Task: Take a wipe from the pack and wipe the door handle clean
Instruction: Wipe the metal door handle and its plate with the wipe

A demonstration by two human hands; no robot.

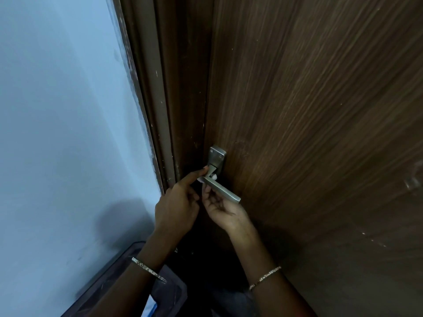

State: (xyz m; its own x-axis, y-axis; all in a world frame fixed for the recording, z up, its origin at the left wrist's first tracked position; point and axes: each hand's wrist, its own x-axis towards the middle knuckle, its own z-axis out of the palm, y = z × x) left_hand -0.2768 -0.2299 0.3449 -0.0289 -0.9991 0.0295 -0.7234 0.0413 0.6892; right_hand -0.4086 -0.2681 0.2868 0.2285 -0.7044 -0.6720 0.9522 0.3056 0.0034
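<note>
A silver lever door handle [223, 191] with a rectangular backplate [217, 155] is fixed to the dark wooden door [309, 133]. A small white wipe [214, 177] is wrapped around the handle's neck, and only bits of it show on either side. My left hand [177, 204] reaches in from the left, its forefinger and thumb pinching the wipe against the neck. My right hand [220, 210] is palm-up under the lever, its fingers curled up behind it to the wipe. A white and blue pack [150, 305] peeks out at the bottom edge.
The brown door frame [160, 110] runs just left of the handle, with a pale blue wall [64, 133] beyond it. A dark bin or tray [114, 275] stands on the floor under my left forearm. Both wrists wear bracelets.
</note>
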